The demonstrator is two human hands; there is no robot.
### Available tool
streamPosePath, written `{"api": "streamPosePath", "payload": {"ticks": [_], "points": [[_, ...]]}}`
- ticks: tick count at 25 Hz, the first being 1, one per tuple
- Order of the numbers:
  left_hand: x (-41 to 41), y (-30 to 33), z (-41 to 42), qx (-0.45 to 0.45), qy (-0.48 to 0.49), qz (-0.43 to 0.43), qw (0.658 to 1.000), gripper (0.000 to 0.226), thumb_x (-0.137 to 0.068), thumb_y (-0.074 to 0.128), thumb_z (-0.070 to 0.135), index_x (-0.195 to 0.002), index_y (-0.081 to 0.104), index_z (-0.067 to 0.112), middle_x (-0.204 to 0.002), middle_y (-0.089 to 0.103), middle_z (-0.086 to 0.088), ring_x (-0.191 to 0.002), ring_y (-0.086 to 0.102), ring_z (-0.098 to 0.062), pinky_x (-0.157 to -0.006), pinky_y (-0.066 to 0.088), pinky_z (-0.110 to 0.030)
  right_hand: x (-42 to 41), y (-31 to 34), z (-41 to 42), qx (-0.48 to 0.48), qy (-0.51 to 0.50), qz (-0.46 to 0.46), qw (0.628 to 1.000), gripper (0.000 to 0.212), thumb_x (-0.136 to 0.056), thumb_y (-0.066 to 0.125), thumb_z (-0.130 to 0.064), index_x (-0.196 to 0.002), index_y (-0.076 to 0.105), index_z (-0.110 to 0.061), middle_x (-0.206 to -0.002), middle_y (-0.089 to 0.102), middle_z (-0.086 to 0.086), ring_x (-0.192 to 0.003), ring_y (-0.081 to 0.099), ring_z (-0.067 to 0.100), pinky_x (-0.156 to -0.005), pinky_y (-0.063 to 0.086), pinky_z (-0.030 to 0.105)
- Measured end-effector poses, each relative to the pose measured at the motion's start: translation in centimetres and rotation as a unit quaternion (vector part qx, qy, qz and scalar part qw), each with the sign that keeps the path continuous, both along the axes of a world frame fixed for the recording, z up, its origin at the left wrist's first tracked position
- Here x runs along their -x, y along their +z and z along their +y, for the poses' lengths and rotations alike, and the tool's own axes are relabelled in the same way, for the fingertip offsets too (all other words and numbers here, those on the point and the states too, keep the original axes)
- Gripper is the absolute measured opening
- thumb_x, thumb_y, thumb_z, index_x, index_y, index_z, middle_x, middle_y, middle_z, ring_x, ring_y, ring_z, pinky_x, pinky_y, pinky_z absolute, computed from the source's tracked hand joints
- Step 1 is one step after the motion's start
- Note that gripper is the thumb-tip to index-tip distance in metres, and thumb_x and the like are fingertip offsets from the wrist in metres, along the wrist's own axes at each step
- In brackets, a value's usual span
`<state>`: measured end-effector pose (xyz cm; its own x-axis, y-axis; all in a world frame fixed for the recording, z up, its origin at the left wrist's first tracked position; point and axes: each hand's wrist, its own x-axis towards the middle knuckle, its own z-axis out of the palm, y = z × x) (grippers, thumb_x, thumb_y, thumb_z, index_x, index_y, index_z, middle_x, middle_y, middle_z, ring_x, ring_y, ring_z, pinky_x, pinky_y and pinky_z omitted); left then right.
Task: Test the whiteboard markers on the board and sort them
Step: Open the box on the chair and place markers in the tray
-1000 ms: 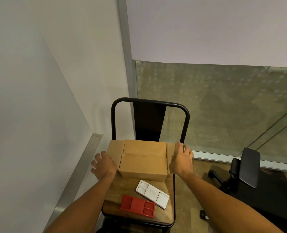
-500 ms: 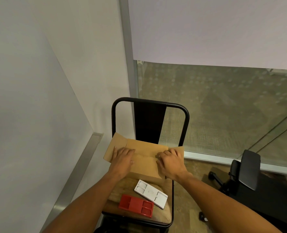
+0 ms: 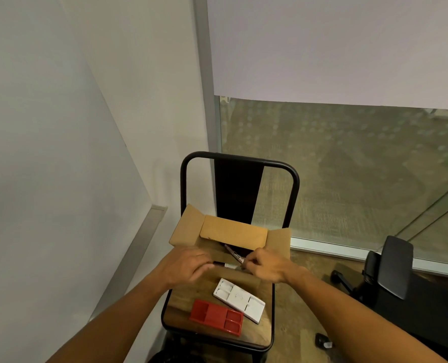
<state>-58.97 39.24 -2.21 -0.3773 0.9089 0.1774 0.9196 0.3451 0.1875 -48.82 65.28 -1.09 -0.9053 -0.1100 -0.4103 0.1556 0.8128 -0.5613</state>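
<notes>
Head view is showing a red tray point(image 3: 217, 317) and a white tray point(image 3: 240, 300) lying side by side at the near edge of a wooden chair seat point(image 3: 181, 301). Beyond them, a dark marker point(image 3: 234, 254) is sticking up out of an open cardboard box point(image 3: 230, 233). The right hand point(image 3: 266, 264) is pinching that marker; the left hand point(image 3: 185, 265) is curling around a second marker point(image 3: 224, 264). Farther right, an office chair point(image 3: 393, 271) is standing by the glass.

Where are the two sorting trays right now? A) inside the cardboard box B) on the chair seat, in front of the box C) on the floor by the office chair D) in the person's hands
B: the white tray and red tray lie side by side on the wooden chair seat, nearer the camera than the open cardboard box.
</notes>
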Motion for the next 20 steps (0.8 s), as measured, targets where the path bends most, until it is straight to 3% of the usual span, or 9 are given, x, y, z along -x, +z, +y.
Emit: {"api": "streamPosePath", "payload": {"ticks": [2,3,6,8,9,11,13,17,20], "points": [[-0.9,-0.5,-0.3,-0.001,0.007,-0.007,1.0,0.05,-0.103,0.028,0.044,-0.097,0.074,0.024,-0.096,0.074,0.012,-0.084,0.067,-0.002,-0.071,0.055,-0.02,0.2,0.4,-0.5,-0.012,0.029,-0.052,0.998,0.038,-0.093,0.044,-0.038,-0.115,0.071,-0.023,-0.118,0.069,-0.001,-0.105,0.061,0.017,-0.092,0.051,0.036],[-1.2,-0.9,-0.5,0.005,0.016,-0.016,1.0,0.051,-0.102,0.028,0.043,-0.098,0.074,0.023,-0.098,0.074,0.011,-0.085,0.068,-0.004,-0.071,0.056,-0.022,0.3,0.2,-0.6,-0.025,0.046,-0.059,0.997,0.039,-0.093,0.044,-0.037,-0.119,0.068,-0.022,-0.125,0.065,-0.001,-0.112,0.059,0.019,-0.095,0.048,0.035],[-1.9,-1.9,-0.2,0.053,0.063,-0.065,0.994,0.046,-0.097,0.034,0.044,-0.109,0.071,0.019,-0.116,0.069,0.008,-0.101,0.064,-0.008,-0.086,0.055,-0.031,0.5,-0.6,-1.1,-0.075,0.079,-0.036,0.993,0.039,-0.093,0.048,-0.037,-0.124,0.058,-0.015,-0.131,0.054,0.006,-0.115,0.055,0.029,-0.093,0.047,0.039],[-2.1,-2.0,0.4,0.073,0.091,-0.101,0.988,0.04,-0.094,0.04,0.045,-0.115,0.064,0.021,-0.124,0.062,0.007,-0.114,0.055,-0.009,-0.098,0.047,-0.03,0.5,-1.0,-1.2,-0.114,0.084,-0.016,0.99,0.05,-0.094,0.049,-0.04,-0.137,0.048,-0.015,-0.14,0.042,0.006,-0.125,0.048,0.03,-0.101,0.043,0.039],[-2.1,-2.0,0.7,0.08,0.104,-0.125,0.983,0.036,-0.095,0.044,0.044,-0.117,0.06,0.022,-0.128,0.058,0.007,-0.12,0.05,-0.009,-0.102,0.042,-0.027,0.3,-1.3,-1.4,-0.128,0.082,0.0,0.988,0.055,-0.095,0.048,-0.039,-0.144,0.041,-0.015,-0.148,0.032,0.008,-0.134,0.041,0.031,-0.107,0.039,0.04],[-1.9,-2.2,1.3,0.094,0.121,-0.162,0.975,0.038,-0.096,0.05,0.041,-0.127,0.054,0.021,-0.137,0.051,0.005,-0.131,0.041,-0.01,-0.109,0.032,-0.026,-0.1,-1.6,-1.7,-0.15,0.064,0.032,0.986,0.067,-0.095,0.05,-0.034,-0.155,0.023,-0.019,-0.164,-0.002,0.012,-0.151,0.009,0.034,-0.12,0.025,0.046],[-1.5,-2.6,1.9,0.121,0.13,-0.184,0.967,0.044,-0.095,0.054,0.039,-0.134,0.049,0.019,-0.137,0.051,0.001,-0.131,0.041,-0.014,-0.111,0.031,-0.029,-0.3,-1.5,-1.6,-0.148,0.027,0.063,0.987,0.077,-0.094,0.056,-0.028,-0.157,0.012,-0.023,-0.161,-0.028,0.01,-0.151,-0.009,0.032,-0.123,0.02,0.049],[-0.9,-3.4,2.2,0.161,0.108,-0.191,0.962,0.041,-0.094,0.059,0.023,-0.133,0.052,0.018,-0.127,0.057,-0.001,-0.118,0.048,-0.017,-0.1,0.041,-0.033,0.5,-1.0,-0.6,-0.152,-0.023,0.097,0.983,0.087,-0.094,0.061,-0.027,-0.158,0.002,-0.02,-0.158,-0.035,0.01,-0.151,0.003,0.037,-0.121,0.027,0.045],[-0.5,-3.8,2.1,0.163,0.113,-0.215,0.956,0.05,-0.085,0.058,-0.004,-0.129,0.055,0.018,-0.126,0.055,0.001,-0.113,0.052,-0.015,-0.096,0.046,-0.029,1.2,-0.5,0.0,-0.158,-0.056,0.13,0.977,0.082,-0.092,0.063,-0.022,-0.157,0.012,-0.026,-0.163,-0.014,0.008,-0.146,0.023,0.036,-0.114,0.039,0.043]]}}
